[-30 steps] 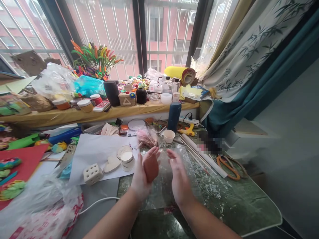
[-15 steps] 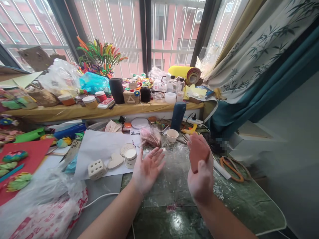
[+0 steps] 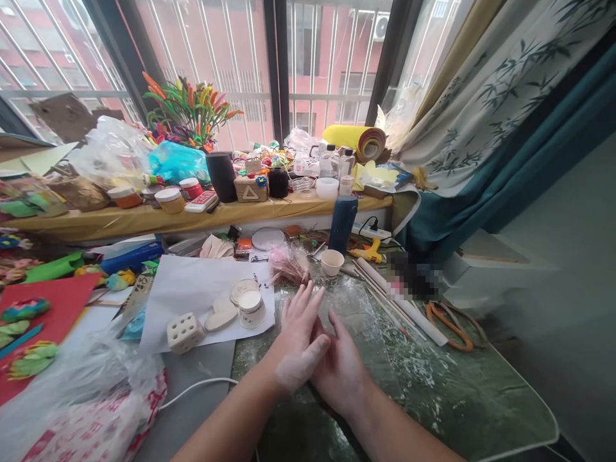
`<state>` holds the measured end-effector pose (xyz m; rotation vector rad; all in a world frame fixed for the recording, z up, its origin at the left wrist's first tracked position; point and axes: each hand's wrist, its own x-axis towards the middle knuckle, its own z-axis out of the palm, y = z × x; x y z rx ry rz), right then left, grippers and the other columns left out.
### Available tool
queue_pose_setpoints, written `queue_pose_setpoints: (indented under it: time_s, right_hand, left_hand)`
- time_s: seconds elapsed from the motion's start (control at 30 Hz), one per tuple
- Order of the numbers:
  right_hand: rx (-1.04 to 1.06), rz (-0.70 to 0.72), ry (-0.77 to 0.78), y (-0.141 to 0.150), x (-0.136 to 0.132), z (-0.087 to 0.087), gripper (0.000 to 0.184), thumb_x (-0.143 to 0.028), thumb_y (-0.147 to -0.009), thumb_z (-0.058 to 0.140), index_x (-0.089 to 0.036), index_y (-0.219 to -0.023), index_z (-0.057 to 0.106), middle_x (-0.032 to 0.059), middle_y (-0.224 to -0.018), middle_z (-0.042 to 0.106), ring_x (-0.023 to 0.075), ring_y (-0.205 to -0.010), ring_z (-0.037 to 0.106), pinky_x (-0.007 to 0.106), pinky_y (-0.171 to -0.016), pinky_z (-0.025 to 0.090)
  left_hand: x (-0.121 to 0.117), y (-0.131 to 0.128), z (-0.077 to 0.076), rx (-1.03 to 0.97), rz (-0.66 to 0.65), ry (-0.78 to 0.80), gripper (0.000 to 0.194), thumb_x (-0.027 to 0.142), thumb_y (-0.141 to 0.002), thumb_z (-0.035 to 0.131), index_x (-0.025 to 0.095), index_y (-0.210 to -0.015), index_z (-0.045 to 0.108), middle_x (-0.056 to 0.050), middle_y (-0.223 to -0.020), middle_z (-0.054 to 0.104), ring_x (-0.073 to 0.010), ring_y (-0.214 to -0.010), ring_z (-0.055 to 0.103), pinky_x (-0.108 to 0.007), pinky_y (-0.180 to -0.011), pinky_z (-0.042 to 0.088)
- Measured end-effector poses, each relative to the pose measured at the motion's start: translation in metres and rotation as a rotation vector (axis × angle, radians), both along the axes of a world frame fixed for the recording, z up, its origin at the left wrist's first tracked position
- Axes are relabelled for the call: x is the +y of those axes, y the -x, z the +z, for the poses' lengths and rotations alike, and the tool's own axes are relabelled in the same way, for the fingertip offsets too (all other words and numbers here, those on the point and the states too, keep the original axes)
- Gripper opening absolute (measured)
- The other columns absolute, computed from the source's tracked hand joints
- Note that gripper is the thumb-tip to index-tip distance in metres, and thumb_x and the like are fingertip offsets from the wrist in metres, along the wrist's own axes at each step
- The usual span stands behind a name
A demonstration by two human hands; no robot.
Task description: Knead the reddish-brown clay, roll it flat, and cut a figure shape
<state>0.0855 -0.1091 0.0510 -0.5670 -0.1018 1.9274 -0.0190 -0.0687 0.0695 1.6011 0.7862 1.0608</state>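
Above the middle of the table, my left hand (image 3: 303, 343) lies across my right hand (image 3: 344, 369), palms pressed together. Left fingers are stretched out and touching. The right palm faces up under the left, its thumb raised. The flat reddish-brown piece, which looks like clay, sits between the palms and is almost wholly hidden. Whitish powder shows on the left thumb and wrist. Left of my hands, a small white-lidded jar (image 3: 251, 311), a pale heart shape (image 3: 221, 314) and a white die (image 3: 185, 332) rest on white paper (image 3: 168, 285).
A paper cup (image 3: 332, 262), a dark blue bottle (image 3: 343, 224) and a yellow glue gun (image 3: 368, 250) stand or lie behind my hands. Rods (image 3: 385, 295) and orange-handled scissors (image 3: 450, 330) lie at right. A plastic bag (image 3: 96, 391) fills the front left. Craft items crowd the sill (image 3: 115, 221).
My hands were apart, the reddish-brown piece on my right palm and the left palm empty. They have come together, right hand moving left, with the piece now between them.
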Motion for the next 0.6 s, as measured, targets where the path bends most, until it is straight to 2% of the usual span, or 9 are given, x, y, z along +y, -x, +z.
queue_pose_setpoints:
  time_s: [0.1, 0.17, 0.27, 0.33, 0.37, 0.4, 0.47, 0.53, 0.6]
  right_hand:
    - [0.045, -0.029, 0.085, -0.014, -0.001, 0.013, 0.048, -0.056, -0.093, 0.054, -0.014, -0.107, 0.071, 0.0138, -0.109, 0.076, 0.0304, -0.114, 0.069, 0.049, -0.096, 0.055]
    - [-0.067, -0.119, 0.028, -0.029, 0.000, 0.027, 0.054, -0.060, -0.094, 0.051, -0.013, -0.113, 0.070, 0.0157, -0.117, 0.074, 0.0321, -0.118, 0.066, 0.053, -0.102, 0.051]
    - [-0.456, -0.488, -0.272, -0.045, 0.002, 0.047, 0.058, -0.063, -0.095, 0.047, -0.021, -0.132, 0.061, 0.0099, -0.141, 0.062, 0.0310, -0.135, 0.053, 0.056, -0.117, 0.035]
    - [-0.826, -0.711, -0.511, -0.045, 0.004, 0.052, 0.058, -0.061, -0.094, 0.051, -0.028, -0.142, 0.053, 0.0053, -0.154, 0.050, 0.0297, -0.147, 0.038, 0.055, -0.124, 0.022]
    - [-1.008, -0.707, -0.644, -0.042, 0.004, 0.052, 0.061, -0.059, -0.092, 0.057, -0.030, -0.145, 0.051, 0.0043, -0.158, 0.045, 0.0306, -0.150, 0.032, 0.055, -0.125, 0.016]
    - [-1.168, -0.611, -0.777, -0.038, 0.004, 0.049, 0.065, -0.057, -0.088, 0.064, -0.030, -0.145, 0.051, 0.0045, -0.160, 0.042, 0.0325, -0.151, 0.029, 0.057, -0.126, 0.012]
    - [-1.352, -0.298, -0.957, -0.028, 0.003, 0.038, 0.072, -0.053, -0.079, 0.076, -0.029, -0.144, 0.055, 0.0065, -0.160, 0.040, 0.0368, -0.151, 0.027, 0.060, -0.125, 0.007]
    - [-1.331, -0.182, -0.890, -0.018, 0.000, 0.025, 0.069, -0.049, -0.079, 0.077, -0.029, -0.141, 0.057, 0.0070, -0.159, 0.043, 0.0362, -0.150, 0.030, 0.060, -0.125, 0.011]
    - [-1.106, -0.316, -0.583, -0.009, -0.002, 0.014, 0.057, -0.048, -0.086, 0.070, -0.030, -0.139, 0.058, 0.0054, -0.154, 0.049, 0.0304, -0.146, 0.038, 0.054, -0.123, 0.024]
  left_hand:
    - [0.001, 0.002, 0.002, -0.186, 0.025, 0.129, 0.071, 0.076, -0.087, 0.050, 0.028, -0.138, 0.061, -0.004, -0.160, 0.042, -0.0347, -0.154, 0.017, -0.048, -0.126, 0.003]
    - [0.007, 0.003, 0.004, -0.415, 0.076, 0.312, 0.071, 0.076, -0.091, 0.039, 0.025, -0.133, 0.065, -0.007, -0.153, 0.051, -0.0320, -0.152, 0.025, -0.046, -0.125, 0.013]
    - [0.014, 0.003, 0.006, -0.650, 0.099, 0.649, 0.065, 0.070, -0.095, 0.038, 0.020, -0.125, 0.067, -0.012, -0.145, 0.058, -0.0296, -0.145, 0.040, -0.046, -0.122, 0.024]
    - [0.015, 0.004, 0.004, -0.730, 0.026, 0.855, 0.063, 0.069, -0.096, 0.041, 0.017, -0.123, 0.066, -0.016, -0.141, 0.060, -0.0304, -0.141, 0.045, -0.047, -0.120, 0.030]
    - [0.014, 0.005, 0.002, -0.760, -0.041, 0.925, 0.065, 0.069, -0.095, 0.041, 0.016, -0.123, 0.065, -0.017, -0.140, 0.061, -0.0312, -0.141, 0.047, -0.048, -0.118, 0.032]
    - [0.014, 0.005, 0.000, -0.787, -0.116, 0.971, 0.067, 0.070, -0.094, 0.041, 0.016, -0.124, 0.065, -0.017, -0.138, 0.062, -0.0322, -0.140, 0.048, -0.048, -0.117, 0.033]
    - [0.012, 0.005, -0.002, -0.813, -0.222, 1.010, 0.070, 0.072, -0.093, 0.040, 0.014, -0.122, 0.065, -0.017, -0.134, 0.065, -0.0346, -0.137, 0.050, -0.050, -0.116, 0.036]
    - [0.012, 0.004, -0.002, -0.793, -0.188, 0.990, 0.067, 0.072, -0.093, 0.042, 0.015, -0.117, 0.068, -0.016, -0.131, 0.067, -0.0364, -0.135, 0.052, -0.051, -0.115, 0.037]
    - [0.010, 0.001, 0.002, -0.716, -0.055, 0.842, 0.063, 0.070, -0.092, 0.046, 0.017, -0.115, 0.070, -0.015, -0.134, 0.066, -0.0374, -0.136, 0.051, -0.053, -0.116, 0.035]
